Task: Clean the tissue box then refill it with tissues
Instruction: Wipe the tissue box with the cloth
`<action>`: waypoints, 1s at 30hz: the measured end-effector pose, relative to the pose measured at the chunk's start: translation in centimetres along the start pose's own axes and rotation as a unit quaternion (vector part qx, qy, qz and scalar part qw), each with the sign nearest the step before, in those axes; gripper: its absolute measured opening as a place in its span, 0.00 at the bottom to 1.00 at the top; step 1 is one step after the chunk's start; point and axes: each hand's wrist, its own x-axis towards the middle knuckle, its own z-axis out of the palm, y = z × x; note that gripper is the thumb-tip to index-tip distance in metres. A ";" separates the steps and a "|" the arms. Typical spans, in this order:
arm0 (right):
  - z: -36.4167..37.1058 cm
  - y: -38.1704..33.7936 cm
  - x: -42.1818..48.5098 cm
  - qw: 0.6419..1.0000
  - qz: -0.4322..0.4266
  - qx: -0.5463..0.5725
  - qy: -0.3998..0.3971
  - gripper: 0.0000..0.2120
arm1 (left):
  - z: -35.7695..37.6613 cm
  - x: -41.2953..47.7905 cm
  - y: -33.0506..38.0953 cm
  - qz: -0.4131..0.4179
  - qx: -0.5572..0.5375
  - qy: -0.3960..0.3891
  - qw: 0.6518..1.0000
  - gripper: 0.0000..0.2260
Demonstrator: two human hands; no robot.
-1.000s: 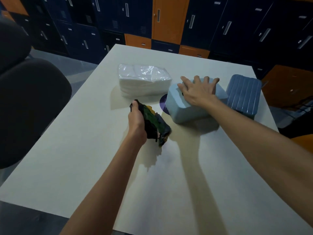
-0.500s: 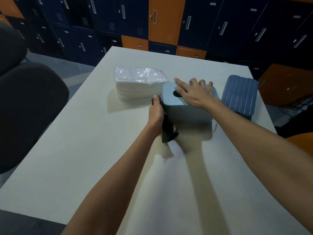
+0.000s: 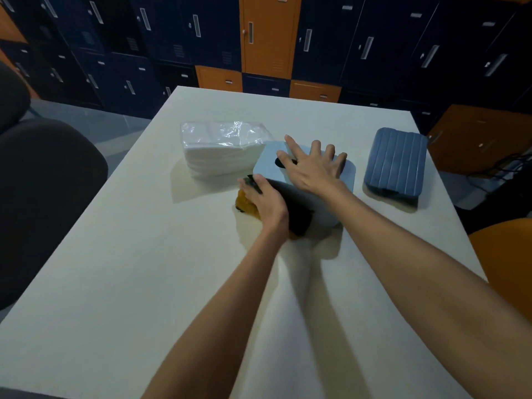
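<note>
A light blue tissue box [image 3: 269,162] with a dark round opening stands at the middle of the white table [image 3: 144,283]. My right hand [image 3: 312,165] lies flat on its top with fingers spread. My left hand [image 3: 263,197] holds a dark and orange cloth [image 3: 244,201] pressed against the box's near side. A clear-wrapped pack of white tissues [image 3: 221,146] lies just left of the box. To the right lies a darker blue ribbed lid [image 3: 395,162].
A dark office chair [image 3: 43,191] stands at the table's left edge and an orange seat [image 3: 506,263] at the right. Blue and orange lockers [image 3: 259,33] line the wall beyond the table's far edge.
My left hand brought the cloth from the table in front of the box up against the box's near side. The box turned so its opening faces up under my right hand.
</note>
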 end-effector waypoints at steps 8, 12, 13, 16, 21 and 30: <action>0.3 -0.3 -0.1 0.999 0.023 0.049 -0.004 0.27 | 0.7 -5.6 -1.7 0.024 0.083 -0.118 0.989 0.32; -0.4 0.3 -0.3 0.990 -0.005 0.143 -0.017 0.26 | -1.1 -9.0 -2.0 -0.003 0.136 -0.245 0.960 0.30; -0.9 0.6 -0.5 0.981 -0.015 0.194 -0.005 0.25 | -1.7 -9.6 -1.8 -0.016 0.142 -0.262 0.955 0.29; -3.0 2.1 -2.7 0.943 -0.042 0.319 0.080 0.22 | -3.0 -11.3 -0.4 -0.057 0.145 -0.263 0.952 0.23; -3.4 6.0 -12.3 0.857 -0.008 0.513 0.040 0.13 | -2.8 -12.7 1.0 -0.124 0.057 -0.267 0.954 0.23; 0.7 8.3 -22.4 0.770 0.067 0.633 -0.045 0.25 | -0.7 -15.1 1.7 -0.196 0.074 -0.354 0.911 0.31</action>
